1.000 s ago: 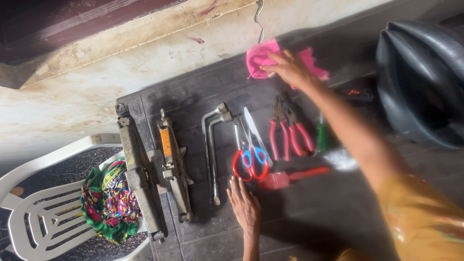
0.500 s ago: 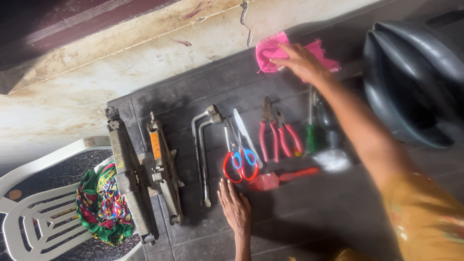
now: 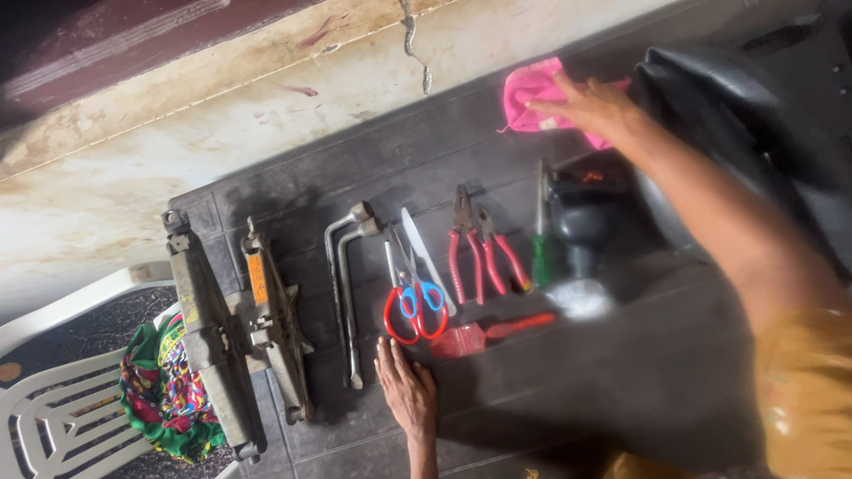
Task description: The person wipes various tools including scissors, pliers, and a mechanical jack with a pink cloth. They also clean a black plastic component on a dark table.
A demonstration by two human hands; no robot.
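Starting at the left, you have a white plastic chair with a bright patterned cloth bunched on its seat, just off the edge of the dark surface. On that surface two grey scissor jacks lie side by side and touching. Next come two bent wheel wrenches, then red-handled scissors with blue inner loops. Your left hand lies flat, palm down, just below the scissors, its fingers stretched out close together and holding nothing; the fingertips are near the scissor handles, whether touching I cannot tell. A small red brush lies beside that hand. Above it sit two red-handled pliers, a green-handled screwdriver and a black funnel-shaped thing. Farther right, at the far edge of the surface near the stained wall, your right hand presses down on a pink rag, fingers spread over it. A large black tyre-like shape fills the right corner.
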